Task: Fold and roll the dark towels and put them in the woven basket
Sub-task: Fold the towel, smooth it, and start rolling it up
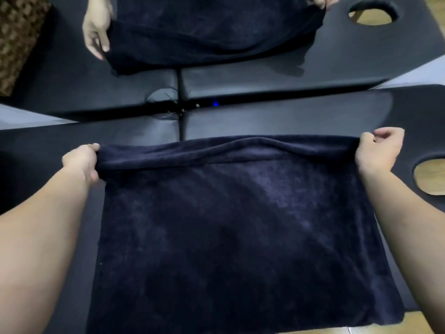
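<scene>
Two hands hold the far edge of a dark navy plush towel (240, 232) spread flat on the near black padded massage bed (48, 145). Our left hand (83, 162) pinches the far left corner with curled fingers; our right hand (380, 148) grips the far right corner, fingers curled round the cloth. Between them we see the far edge lifted and turned over toward us in a thick fold, while the rest lies flat, its near edge hanging off the bed.

Across a narrow gap stands a second black padded bed (240, 78), with an oval face hole (373, 15). On it lies a second dark towel (212, 32), held at its corners by another person's hands (96, 32).

At upper left we see part of a brown woven basket (16, 37); its contents are out of view.
</scene>
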Demonstrator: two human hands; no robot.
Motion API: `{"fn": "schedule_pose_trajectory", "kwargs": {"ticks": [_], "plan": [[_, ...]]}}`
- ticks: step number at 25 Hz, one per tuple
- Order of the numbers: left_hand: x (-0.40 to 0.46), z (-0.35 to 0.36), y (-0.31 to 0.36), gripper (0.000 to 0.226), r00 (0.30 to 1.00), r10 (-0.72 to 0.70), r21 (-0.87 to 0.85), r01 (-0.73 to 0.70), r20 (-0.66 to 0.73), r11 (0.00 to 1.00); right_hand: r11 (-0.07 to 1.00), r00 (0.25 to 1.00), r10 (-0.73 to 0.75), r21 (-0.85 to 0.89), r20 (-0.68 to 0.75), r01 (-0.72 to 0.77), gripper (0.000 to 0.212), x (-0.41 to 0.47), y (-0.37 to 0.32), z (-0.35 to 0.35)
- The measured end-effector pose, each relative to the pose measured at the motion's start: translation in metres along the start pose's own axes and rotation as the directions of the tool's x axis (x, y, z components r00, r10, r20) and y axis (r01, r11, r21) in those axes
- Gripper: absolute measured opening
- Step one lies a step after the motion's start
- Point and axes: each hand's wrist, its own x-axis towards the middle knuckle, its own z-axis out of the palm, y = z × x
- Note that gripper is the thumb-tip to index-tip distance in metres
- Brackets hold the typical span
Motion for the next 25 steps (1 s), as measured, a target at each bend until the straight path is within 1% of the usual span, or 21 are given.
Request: {"fn": "schedule_pose_trajectory", "kwargs": {"ticks": [1, 2, 3, 5, 6, 8, 11, 12, 13, 15, 16, 17, 19, 20, 21, 22, 23, 25], "plan": [[0.001, -0.002, 0.001, 0.017, 0.997, 0.064, -0.053, -0.067, -0.043, 0.996, 0.999, 0.999, -0.001, 0.032, -0.051, 0.003, 0.022, 0.0, -0.001, -0.001], [0.002, -0.006, 0.003, 0.018, 0.992, 0.098, -0.078, -0.103, -0.074, 0.992, 0.998, 0.994, 0.008, 0.059, -0.107, -0.001, 0.024, 0.001, -0.001, -0.002], [0.006, -0.008, 0.002, 0.018, 0.989, 0.114, -0.06, -0.12, -0.092, 0.991, 0.997, 0.989, 0.026, 0.072, -0.147, -0.016, 0.025, 0.0, -0.001, -0.003], [0.011, -0.012, -0.005, 0.022, 0.988, 0.112, 0.037, -0.109, -0.109, 0.993, 0.997, 0.985, 0.078, 0.039, -0.152, -0.073, 0.029, -0.001, 0.001, -0.003], [0.013, -0.013, -0.01, 0.024, 0.988, 0.1, 0.069, -0.093, -0.117, 0.993, 0.994, 0.986, 0.11, -0.007, -0.123, -0.112, 0.032, -0.001, 0.003, -0.002], [0.013, -0.011, -0.019, 0.018, 0.991, 0.075, 0.082, -0.066, -0.115, 0.994, 0.978, 0.985, 0.171, -0.112, -0.032, -0.173, 0.035, -0.002, 0.011, 0.001], [0.011, -0.008, -0.027, 0.021, 0.997, 0.057, 0.111, -0.05, -0.06, 0.993, 0.975, 0.971, 0.198, -0.128, 0.135, -0.181, 0.04, -0.006, 0.023, 0.005], [0.01, -0.01, -0.028, 0.015, 0.998, 0.042, 0.124, -0.035, -0.054, 0.992, 0.977, 0.966, 0.193, -0.126, 0.17, -0.173, 0.044, -0.007, 0.026, 0.004], [0.007, -0.012, -0.03, 0.014, 0.998, 0.021, 0.139, -0.013, -0.053, 0.99, 0.978, 0.964, 0.186, -0.127, 0.191, -0.163, 0.047, -0.008, 0.028, 0.003], [0.002, -0.017, -0.035, 0.038, 0.999, -0.026, 0.16, 0.03, -0.031, 0.987, 0.981, 0.965, 0.157, -0.148, 0.212, -0.127, 0.048, -0.012, 0.033, -0.001], [0.0, -0.02, -0.04, 0.044, 1.0, -0.022, 0.172, 0.025, -0.02, 0.985, 0.978, 0.964, 0.144, -0.178, 0.222, -0.106, 0.049, -0.014, 0.036, -0.004], [-0.001, -0.022, -0.045, 0.045, 1.0, -0.009, 0.183, 0.012, -0.014, 0.983, 0.97, 0.964, 0.141, -0.228, 0.227, -0.089, 0.052, -0.017, 0.039, -0.006], [-0.002, -0.025, -0.056, 0.038, 1.0, 0.02, 0.208, -0.024, 0.018, 0.978, 0.92, 0.961, 0.163, -0.386, 0.225, -0.066, 0.057, -0.023, 0.044, -0.011], [-0.002, -0.027, -0.06, 0.029, 0.998, 0.053, 0.224, -0.06, 0.04, 0.973, 0.886, 0.959, 0.167, -0.461, 0.231, -0.043, 0.059, -0.027, 0.045, -0.012], [-0.002, -0.027, -0.065, 0.019, 0.994, 0.101, 0.238, -0.11, 0.052, 0.965, 0.859, 0.959, 0.151, -0.512, 0.238, -0.008, 0.059, -0.032, 0.045, -0.013], [-0.003, -0.028, -0.07, 0.016, 0.986, 0.16, 0.246, -0.167, 0.05, 0.955, 0.843, 0.965, 0.114, -0.538, 0.235, 0.031, 0.058, -0.038, 0.046, -0.012], [-0.004, -0.028, -0.076, 0.022, 0.975, 0.221, 0.263, -0.221, 0.032, 0.939, 0.836, 0.974, 0.063, -0.544, 0.218, 0.068, 0.058, -0.045, 0.046, -0.011], [-0.013, -0.03, -0.089, 0.043, 0.942, 0.335, 0.352, -0.309, -0.013, 0.884, 0.837, 0.981, -0.024, -0.533, 0.191, 0.125, 0.064, -0.065, 0.046, -0.01]]}}
